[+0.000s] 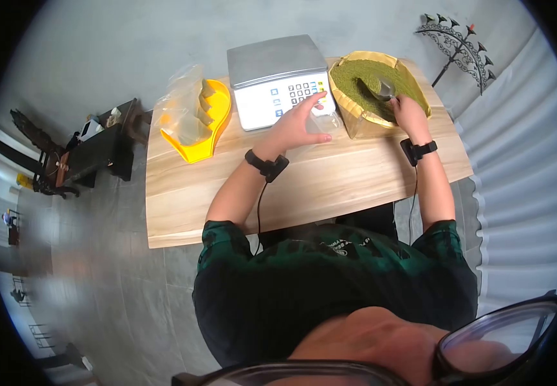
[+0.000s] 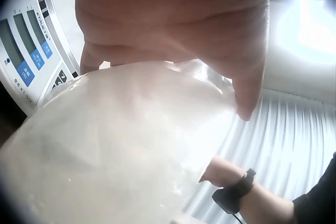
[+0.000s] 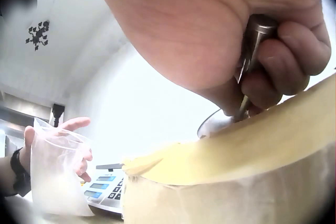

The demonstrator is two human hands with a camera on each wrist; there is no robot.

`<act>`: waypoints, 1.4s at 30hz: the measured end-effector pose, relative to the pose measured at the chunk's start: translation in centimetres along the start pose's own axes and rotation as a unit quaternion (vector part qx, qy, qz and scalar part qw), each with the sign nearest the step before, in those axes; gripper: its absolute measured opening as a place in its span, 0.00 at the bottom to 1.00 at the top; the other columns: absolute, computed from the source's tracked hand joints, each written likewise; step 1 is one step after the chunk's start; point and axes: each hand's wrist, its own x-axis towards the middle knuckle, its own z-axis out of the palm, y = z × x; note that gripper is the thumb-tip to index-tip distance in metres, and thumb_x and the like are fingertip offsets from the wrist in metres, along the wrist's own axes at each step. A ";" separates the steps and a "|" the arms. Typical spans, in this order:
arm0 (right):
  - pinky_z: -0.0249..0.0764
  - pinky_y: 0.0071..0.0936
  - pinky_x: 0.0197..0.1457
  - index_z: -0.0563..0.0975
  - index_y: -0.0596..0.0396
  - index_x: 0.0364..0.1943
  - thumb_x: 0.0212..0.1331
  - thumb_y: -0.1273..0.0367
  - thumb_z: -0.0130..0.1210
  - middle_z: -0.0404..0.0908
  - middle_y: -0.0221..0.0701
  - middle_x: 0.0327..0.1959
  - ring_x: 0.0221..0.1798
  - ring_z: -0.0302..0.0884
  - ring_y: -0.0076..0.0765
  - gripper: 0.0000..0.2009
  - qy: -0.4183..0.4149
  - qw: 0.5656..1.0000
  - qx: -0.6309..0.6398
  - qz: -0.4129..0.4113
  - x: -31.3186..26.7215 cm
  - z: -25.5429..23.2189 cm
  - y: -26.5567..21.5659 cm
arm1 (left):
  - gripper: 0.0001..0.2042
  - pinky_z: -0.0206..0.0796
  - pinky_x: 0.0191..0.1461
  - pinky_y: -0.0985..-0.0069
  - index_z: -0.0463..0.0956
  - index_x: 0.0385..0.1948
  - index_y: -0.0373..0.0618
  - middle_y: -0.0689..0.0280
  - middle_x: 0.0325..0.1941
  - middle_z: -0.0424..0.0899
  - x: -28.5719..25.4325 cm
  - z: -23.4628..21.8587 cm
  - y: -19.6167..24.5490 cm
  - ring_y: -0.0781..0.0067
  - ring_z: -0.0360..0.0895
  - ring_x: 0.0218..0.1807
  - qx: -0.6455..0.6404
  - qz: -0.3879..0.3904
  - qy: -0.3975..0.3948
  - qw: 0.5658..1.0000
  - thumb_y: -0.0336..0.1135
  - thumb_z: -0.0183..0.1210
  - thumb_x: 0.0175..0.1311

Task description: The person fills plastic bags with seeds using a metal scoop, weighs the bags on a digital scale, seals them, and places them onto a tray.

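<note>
My left hand (image 1: 294,125) curves around a clear plastic bag (image 1: 324,122) in front of the scale, thumb and fingers apart at its mouth. In the right wrist view the bag (image 3: 59,179) stands upright with its top spread. My right hand (image 1: 412,116) grips the handle of a metal scoop (image 1: 386,89), its fingers curled around the shaft (image 3: 258,32) in the right wrist view. The scoop's bowl dips among small green grains (image 1: 384,67), which look like mung beans, with some grains in it. A paper-sided sack (image 1: 359,122) holds them, its yellowish rim folded outward.
A digital scale (image 1: 269,61) with a grey platform stands at the back middle. To its left a yellow tray (image 1: 194,153) bears several clear plastic bags (image 1: 185,109). All stand on a wooden table (image 1: 246,199). A white curtain (image 1: 516,212) hangs to the right.
</note>
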 end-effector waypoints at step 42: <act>0.67 0.25 0.34 0.80 0.62 0.41 0.66 0.65 0.57 0.76 0.28 0.26 0.30 0.68 0.21 0.11 -0.186 0.935 0.265 -0.143 -11.3 -6.1 -5.7 | 0.46 0.53 0.73 0.64 0.58 0.71 0.52 0.58 0.66 0.70 -2.8 0.7 -0.7 0.61 0.65 0.69 -0.065 0.130 -0.041 0.989 0.38 0.73 0.46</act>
